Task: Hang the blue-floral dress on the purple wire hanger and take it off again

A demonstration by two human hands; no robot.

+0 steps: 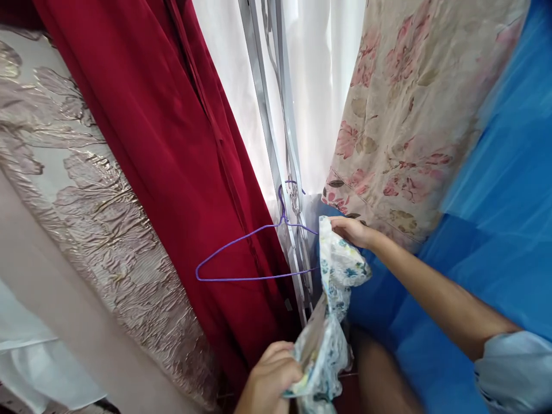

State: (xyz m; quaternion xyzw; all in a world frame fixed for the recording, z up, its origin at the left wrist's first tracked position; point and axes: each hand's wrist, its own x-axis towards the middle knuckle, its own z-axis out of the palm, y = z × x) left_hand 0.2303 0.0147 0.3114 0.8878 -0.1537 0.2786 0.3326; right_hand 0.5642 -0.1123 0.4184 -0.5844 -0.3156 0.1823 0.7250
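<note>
A white garment with a blue and yellow floral print (338, 293) stretches between my two hands. My right hand (351, 231) grips its upper edge, fingers closed over the cloth. Lower down, my left hand (273, 376) is closed on the garment's other edge. A purple clothes hanger (241, 237) hangs from a metal rack by its hook. Its right end passes behind or into the garment near my right hand, so that end is hidden. The left end of the hanger is bare.
The silver metal rack (261, 86) runs down the middle. A dark red garment (172, 144) and a textured pinkish one (107, 201) hang at left. At right hang a beige floral garment (388, 115) and blue fabric (487, 201). White cloth (323, 75) hangs behind the rack.
</note>
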